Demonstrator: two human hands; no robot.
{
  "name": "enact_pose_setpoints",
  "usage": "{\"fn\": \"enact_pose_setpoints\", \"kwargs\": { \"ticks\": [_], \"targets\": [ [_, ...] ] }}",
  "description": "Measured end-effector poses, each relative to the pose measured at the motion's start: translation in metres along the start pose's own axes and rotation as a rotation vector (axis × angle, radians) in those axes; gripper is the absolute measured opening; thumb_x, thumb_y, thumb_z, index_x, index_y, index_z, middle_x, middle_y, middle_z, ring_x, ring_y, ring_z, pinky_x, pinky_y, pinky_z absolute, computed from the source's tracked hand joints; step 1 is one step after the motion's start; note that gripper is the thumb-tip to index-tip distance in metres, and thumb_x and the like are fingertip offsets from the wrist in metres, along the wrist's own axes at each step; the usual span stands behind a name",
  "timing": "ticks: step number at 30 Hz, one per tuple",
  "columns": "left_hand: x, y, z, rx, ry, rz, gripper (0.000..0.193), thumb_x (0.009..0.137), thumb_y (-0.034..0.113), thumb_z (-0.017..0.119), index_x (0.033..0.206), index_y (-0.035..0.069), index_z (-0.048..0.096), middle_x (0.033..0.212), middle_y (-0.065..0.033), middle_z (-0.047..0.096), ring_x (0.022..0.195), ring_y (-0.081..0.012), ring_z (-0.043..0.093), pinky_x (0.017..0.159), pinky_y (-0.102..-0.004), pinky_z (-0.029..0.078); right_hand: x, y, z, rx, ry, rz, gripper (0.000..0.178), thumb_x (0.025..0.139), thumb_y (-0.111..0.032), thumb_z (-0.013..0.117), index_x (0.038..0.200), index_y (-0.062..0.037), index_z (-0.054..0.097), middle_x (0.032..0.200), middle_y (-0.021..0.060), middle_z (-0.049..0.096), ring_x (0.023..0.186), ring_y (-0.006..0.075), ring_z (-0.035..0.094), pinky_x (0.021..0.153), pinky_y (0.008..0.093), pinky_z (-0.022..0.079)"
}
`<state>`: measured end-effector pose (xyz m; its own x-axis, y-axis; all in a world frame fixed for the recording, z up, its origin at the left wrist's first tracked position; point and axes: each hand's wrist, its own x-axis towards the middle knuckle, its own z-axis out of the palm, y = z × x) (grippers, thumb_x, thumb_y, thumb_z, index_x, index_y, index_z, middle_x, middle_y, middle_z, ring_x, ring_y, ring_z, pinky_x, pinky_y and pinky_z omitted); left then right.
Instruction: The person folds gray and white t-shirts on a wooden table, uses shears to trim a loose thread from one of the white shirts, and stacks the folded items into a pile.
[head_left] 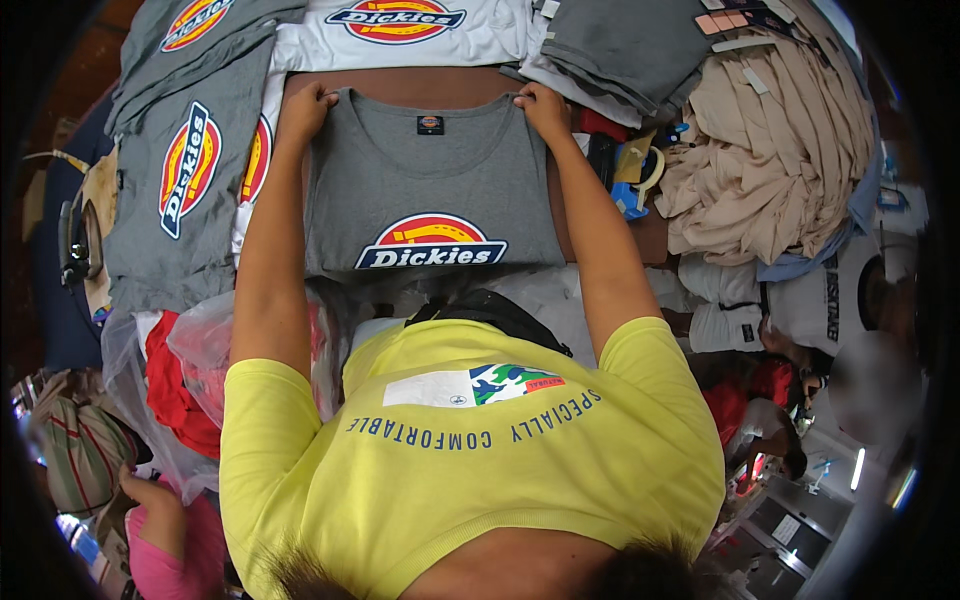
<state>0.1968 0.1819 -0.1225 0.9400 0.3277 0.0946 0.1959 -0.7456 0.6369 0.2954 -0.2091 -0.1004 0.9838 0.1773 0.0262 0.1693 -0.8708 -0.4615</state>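
A grey T-shirt [430,185] lies spread on the brown tabletop [430,84], with its scooped neckline at the far side. On its chest is a red, yellow and blue print, cut off at the near edge where the cloth bends down or is folded. A small black label [430,125] shows inside the collar. My left hand [314,108] pinches the shirt's left shoulder corner, fingers closed on the cloth. At the opposite shoulder corner, my right hand [543,110] grips the fabric the same way. Both arms stretch forward.
Printed grey shirts [150,225] are piled at left; a white printed shirt [400,50] lies beyond. At right are folded grey garments [620,55], a beige cloth heap [770,160] and a tape roll [650,170]. Clear plastic [120,375] surrounds red cloth. A person in pink [175,545] is lower left.
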Motion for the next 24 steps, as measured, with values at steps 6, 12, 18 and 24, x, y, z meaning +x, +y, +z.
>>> {"fn": "enact_pose_setpoints", "kwargs": {
  "ticks": [6,12,18,24],
  "targets": [
    [0.001,-0.016,-0.004,-0.083,-0.069,0.015,0.031,0.074,0.027,0.069,0.086,-0.001,0.061,0.083,-0.0182,0.064,0.079,-0.0311,0.062,0.07,-0.0369,0.045,0.007,0.008,0.011,0.037,-0.015,-0.043,0.02,0.073,-0.032,0.068,0.082,-0.0144,0.064,0.087,0.0036,0.065,0.096,0.0254,0.056,0.085,0.0459,0.037],
    [0.009,-0.019,-0.01,-0.091,-0.147,0.011,0.032,0.07,0.029,0.073,0.081,0.0,0.063,0.077,-0.0135,0.065,0.071,-0.024,0.062,0.066,-0.0323,0.045,0.016,0.011,0.01,0.079,-0.07,-0.051,0.019,0.072,-0.028,0.07,0.079,-0.0125,0.062,0.079,0.0026,0.064,0.082,0.0228,0.06,0.075,0.0408,0.043],
    [0.012,-0.019,-0.012,-0.147,-0.184,-0.006,0.033,0.069,0.032,0.074,0.078,0.001,0.064,0.071,-0.0111,0.064,0.068,-0.0195,0.061,0.063,-0.0308,0.045,0.023,0.014,0.01,0.112,-0.121,-0.054,0.017,0.072,-0.021,0.071,0.078,-0.0084,0.061,0.068,0.0043,0.062,0.066,0.0184,0.059,0.061,0.0332,0.044],
    [0.001,-0.014,-0.014,-0.227,-0.092,0.034,0.03,0.078,0.03,0.067,0.084,0.001,0.061,0.073,-0.0089,0.062,0.064,-0.0187,0.058,0.063,-0.0312,0.045,0.015,0.002,0.004,0.071,-0.105,-0.054,0.021,0.076,-0.023,0.067,0.088,-0.0076,0.059,0.077,0.0085,0.062,0.073,0.0207,0.058,0.067,0.0325,0.044]
  ]
}}
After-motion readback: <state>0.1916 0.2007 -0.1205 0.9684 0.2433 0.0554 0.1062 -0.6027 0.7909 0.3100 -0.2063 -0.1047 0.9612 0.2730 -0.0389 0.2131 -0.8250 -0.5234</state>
